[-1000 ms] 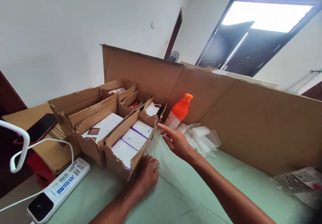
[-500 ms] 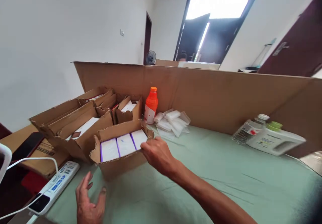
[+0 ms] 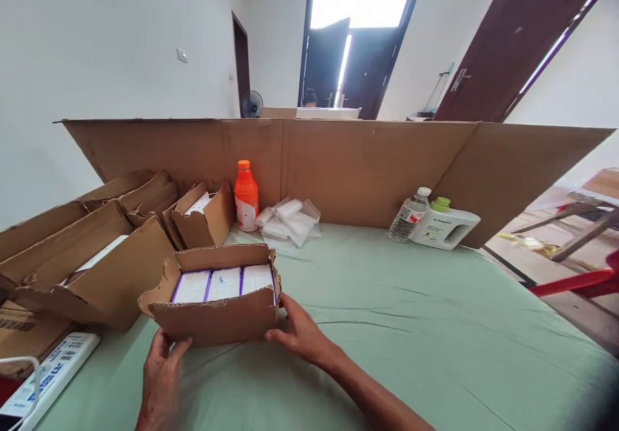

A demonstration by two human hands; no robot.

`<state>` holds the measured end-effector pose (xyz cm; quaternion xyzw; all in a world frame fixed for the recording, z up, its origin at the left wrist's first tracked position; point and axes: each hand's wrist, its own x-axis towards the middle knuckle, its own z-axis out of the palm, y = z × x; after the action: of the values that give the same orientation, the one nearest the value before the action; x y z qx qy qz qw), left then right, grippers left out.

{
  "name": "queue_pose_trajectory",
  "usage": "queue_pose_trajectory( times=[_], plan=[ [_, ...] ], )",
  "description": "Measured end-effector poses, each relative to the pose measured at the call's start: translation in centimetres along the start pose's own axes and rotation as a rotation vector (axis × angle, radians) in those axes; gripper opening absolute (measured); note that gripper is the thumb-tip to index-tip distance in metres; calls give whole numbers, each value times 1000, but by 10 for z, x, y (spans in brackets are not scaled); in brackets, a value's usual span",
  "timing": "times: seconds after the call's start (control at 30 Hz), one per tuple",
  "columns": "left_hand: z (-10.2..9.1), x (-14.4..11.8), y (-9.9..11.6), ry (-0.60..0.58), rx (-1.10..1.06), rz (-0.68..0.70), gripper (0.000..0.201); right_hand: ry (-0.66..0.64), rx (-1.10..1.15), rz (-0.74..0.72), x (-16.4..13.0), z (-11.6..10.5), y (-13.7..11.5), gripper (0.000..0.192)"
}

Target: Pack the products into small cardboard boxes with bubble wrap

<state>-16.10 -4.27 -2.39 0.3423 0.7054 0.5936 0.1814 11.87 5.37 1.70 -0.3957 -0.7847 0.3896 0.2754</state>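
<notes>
Brown corrugated cardboard with ragged, wavy-cut edges makes up the open-topped box (image 3: pixel 213 324) that both hands have hold of, left of the view's centre, over the green cloth (image 3: pixel 411 353). Inside it three white packs (image 3: pixel 222 284) sit side by side in a row, edged in purple; the middle one carries a small blue mark. Whether the box's base rests fully on the cloth cannot be told.

With the box as the clock's centre and twelve straight ahead, the left hand (image 3: pixel 162 376) is at seven, thumb on the near wall and fingers around the lower corner, partly hidden by the box. At four, the right hand (image 3: pixel 302 334) has its fingers along the right end and its thumb at the near bottom corner. The hands are well apart from each other, each closed on its own end of the box.

A smaller carton (image 3: pixel 220 215) stands at twelve, holding something white. An orange-capped bottle (image 3: pixel 246 192) stands upright at one, and just beside it, towards two, lies a loose heap of clear plastic bags (image 3: pixel 290 221). Between two and three, well apart, a clear water bottle (image 3: pixel 409 215) leans close to a white jug (image 3: pixel 445 224) with a green cap. At nine sits a longer carton (image 3: pixel 120 282); at eight, a white device (image 3: pixel 51 379) with blue print and a white cable (image 3: pixel 36 386). Behind everything runs a tall cardboard screen (image 3: pixel 362 166).
</notes>
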Motion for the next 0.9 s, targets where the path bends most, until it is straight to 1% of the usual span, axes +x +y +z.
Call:
queue_pose_trajectory(
  times=[0.03,0.1,0.13,0.2,0.3,0.33,0.4,0.47,0.53,0.6,0.7,0.77,0.83,0.9],
  plan=[
    [8,-2,3,4,-27,-10,35,16,17,-14,1,3,4,79],
    [30,-8,13,-62,-134,-62,40,105,20,6,-3,-2,13,70],
    [43,-10,21,-113,-193,-86,44,159,15,38,-7,-9,18,65],
    [76,-13,37,-258,-302,-113,52,256,-1,119,-19,-29,33,58],
    [133,-15,57,-470,-365,-77,61,407,-38,227,-37,-62,55,50],
    [151,-16,61,-522,-373,-59,63,466,-51,253,-41,-72,61,48],
    [182,-18,63,-577,-386,-30,67,576,-64,278,-48,-86,71,44],
    [204,-22,60,-595,-391,-1,72,656,-64,277,-52,-93,77,42],
    [215,-25,55,-590,-393,20,72,703,-55,268,-53,-94,82,39],
    [218,-24,51,-594,-382,44,67,720,-33,273,-53,-92,86,38],
    [213,-16,47,-600,-341,79,60,711,-13,290,-48,-86,90,39],
    [207,-6,44,-574,-312,99,59,683,-38,284,-41,-80,94,38],
    [201,5,37,-517,-279,96,58,636,-77,267,-33,-71,99,37],
    [194,14,27,-429,-248,76,57,591,-113,240,-27,-62,105,38]
  ],
)
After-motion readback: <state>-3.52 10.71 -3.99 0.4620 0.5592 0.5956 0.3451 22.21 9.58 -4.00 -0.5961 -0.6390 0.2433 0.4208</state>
